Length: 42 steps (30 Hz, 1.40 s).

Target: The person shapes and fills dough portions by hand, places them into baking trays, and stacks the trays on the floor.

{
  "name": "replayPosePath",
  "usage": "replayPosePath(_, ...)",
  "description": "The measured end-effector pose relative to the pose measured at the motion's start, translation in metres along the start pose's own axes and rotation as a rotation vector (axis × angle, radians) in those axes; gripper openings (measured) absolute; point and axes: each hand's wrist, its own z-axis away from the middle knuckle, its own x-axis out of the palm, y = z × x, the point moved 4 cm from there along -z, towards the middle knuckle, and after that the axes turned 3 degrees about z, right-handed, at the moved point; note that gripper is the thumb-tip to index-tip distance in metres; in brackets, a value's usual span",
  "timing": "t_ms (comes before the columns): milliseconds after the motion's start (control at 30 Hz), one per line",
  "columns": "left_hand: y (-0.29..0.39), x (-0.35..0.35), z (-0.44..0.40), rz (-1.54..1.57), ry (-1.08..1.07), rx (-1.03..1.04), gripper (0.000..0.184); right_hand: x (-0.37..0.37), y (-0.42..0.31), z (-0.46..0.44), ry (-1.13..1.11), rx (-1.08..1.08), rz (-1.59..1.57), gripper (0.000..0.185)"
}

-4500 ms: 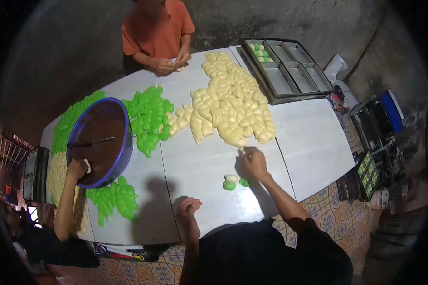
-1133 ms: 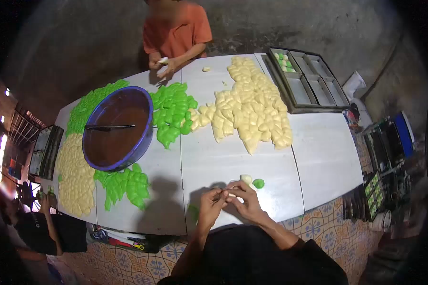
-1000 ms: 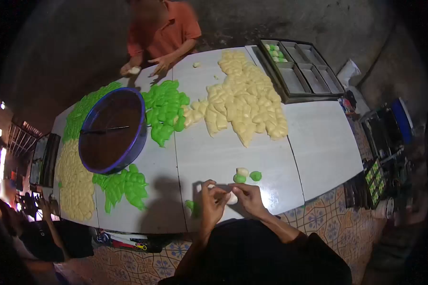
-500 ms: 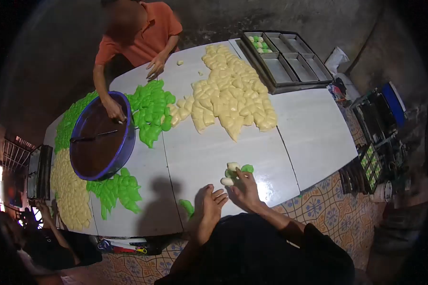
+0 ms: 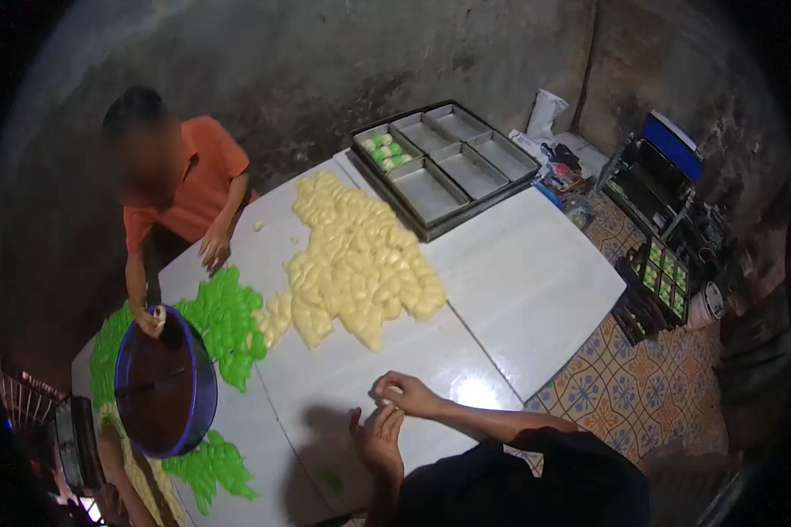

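Observation:
My right hand (image 5: 410,397) is curled over the near part of the white table (image 5: 536,272), its fingers closed around a pale piece of dough (image 5: 388,402) that shows only in part. Against it from below comes my left hand (image 5: 380,442), fingers stretched upward and thumb apart. Whether other dough lies between the palms is hidden. A green piece of dough (image 5: 328,479) lies in shadow left of my left hand. Beyond my hands spreads a large heap of cream dough pieces (image 5: 360,263), with green dough pieces (image 5: 228,321) beside it.
A person in an orange shirt (image 5: 193,176) holds a pale piece over a purple basin (image 5: 206,395) of brown filling. A tray of metal pans (image 5: 431,189) sits at the far edge; one pan holds green and white balls. Filled trays (image 5: 668,281) stand right, near the tiled floor.
My view has tilted up and turned right. My right hand has lifted from the small group of dough pieces and met my left hand. The other person's hand has risen from the basin.

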Motion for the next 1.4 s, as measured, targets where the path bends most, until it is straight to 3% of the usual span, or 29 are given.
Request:
replayPosePath(33, 0.000, 0.017, -0.001, -0.054, -0.037, 0.028, 0.050, -0.021, 0.005, -0.004, 0.013, 0.117, -0.346, 0.026)
replayPosePath(100, -0.006, 0.029, -0.011, -0.445, -0.013, 0.247, 0.048, -0.068, -0.001, -0.020, 0.072, 0.178, -0.969, 0.029)
replayPosePath(133, -0.013, 0.033, -0.014, -0.629, -0.013, 0.310, 0.048, -0.097, -0.004, -0.029, 0.090, 0.356, -1.092, 0.031)
replayPosePath(167, -0.021, 0.036, -0.018, -0.811, -0.001, 0.377, 0.048, -0.132, -0.017, -0.038, -0.018, 0.332, -1.072, 0.030)
replayPosePath(200, -0.031, 0.036, -0.025, -0.981, -0.003, 0.391, 0.049, -0.164, -0.025, -0.050, 0.034, 0.321, -0.993, 0.033)
replayPosePath(233, -0.041, 0.037, -0.035, -1.149, -0.004, 0.404, 0.050, -0.202, -0.033, -0.070, 0.158, 0.176, -0.581, 0.036)
replayPosePath(267, -0.030, 0.078, -0.030, -1.628, -0.097, 0.536, 0.056, -0.239, -0.029, -0.100, 0.227, -0.032, -0.253, 0.038)
replayPosePath(300, -0.043, 0.076, -0.036, -1.767, -0.102, 0.505, 0.056, -0.268, -0.060, -0.111, 0.325, 0.011, -0.015, 0.035)
replayPosePath(367, -0.080, 0.047, -0.047, -2.046, -0.104, 0.428, 0.055, -0.317, -0.068, -0.163, 0.452, -0.141, 0.243, 0.033)
replayPosePath(400, -0.092, 0.036, -0.053, -2.086, -0.062, 0.458, 0.050, -0.342, -0.046, -0.200, 0.548, -0.234, 0.584, 0.040)
replayPosePath(500, -0.097, 0.006, -0.053, -1.728, -0.096, 0.636, 0.040, -0.355, -0.040, -0.231, 0.442, 0.107, 1.101, 0.047)
replayPosePath(533, -0.093, 0.003, -0.053, -1.566, -0.074, 0.649, 0.037, -0.353, -0.040, -0.229, 0.300, 0.204, 1.063, 0.058)
replayPosePath(600, -0.077, 0.020, -0.047, -1.227, -0.007, 0.670, 0.031, -0.357, -0.043, -0.225, 0.550, 0.030, 0.954, 0.052)
replayPosePath(700, -0.089, -0.052, -0.054, -0.701, 0.116, 0.505, 0.050, -0.349, -0.073, -0.174, 0.716, -0.186, 0.881, 0.048)
replayPosePath(733, -0.088, -0.064, -0.051, -0.575, 0.165, 0.456, 0.055, -0.336, -0.079, -0.149, 0.763, -0.351, 0.884, 0.044)
replayPosePath(767, -0.073, -0.042, -0.049, -0.530, 0.228, 0.404, 0.058, -0.315, -0.082, -0.121, 0.651, -0.362, 0.793, 0.041)
replayPosePath(833, -0.048, 0.016, -0.044, -0.337, 0.247, 0.283, 0.067, -0.234, -0.122, -0.051, 0.229, 0.125, -0.069, 0.037)
replayPosePath(867, -0.037, 0.041, -0.042, -0.197, 0.202, 0.217, 0.075, -0.193, -0.093, -0.037, 0.103, -0.122, 0.001, 0.039)
replayPosePath(933, -0.027, 0.063, -0.039, -0.301, -0.018, 0.222, 0.079, -0.120, -0.078, -0.001, -0.072, -0.390, 0.125, 0.039)
replayPosePath(967, -0.025, 0.063, -0.035, -0.411, -0.034, 0.279, 0.071, -0.091, -0.092, 0.015, -0.105, -0.421, 0.199, 0.037)
replayPosePath(1067, -0.003, 0.072, -0.020, -0.661, -0.028, 0.456, 0.051, -0.055, -0.079, 0.027, 0.000, -0.293, 0.013, 0.021)
replayPosePath(1133, 0.019, 0.070, -0.006, -0.570, 0.102, 0.466, 0.022, -0.039, -0.093, 0.031, 0.050, -0.280, -0.006, 0.018)
replayPosePath(1233, 0.025, 0.033, 0.010, -0.892, 0.361, 0.212, 0.017, -0.015, -0.099, 0.034, 0.013, -0.324, 0.075, 0.018)
replayPosePath(1267, 0.029, 0.027, 0.014, -0.914, 0.457, 0.295, 0.018, -0.011, -0.102, 0.029, 0.004, -0.327, 0.123, 0.020)
replayPosePath(1367, 0.048, 0.024, 0.021, -0.717, 0.206, 0.520, 0.018, 0.015, -0.117, 0.021, -0.131, -0.459, 0.165, 0.031)
replayPosePath(1400, 0.047, 0.012, 0.021, -0.736, 0.107, 0.421, 0.024, 0.031, -0.120, 0.025, -0.220, -0.512, 0.139, 0.032)
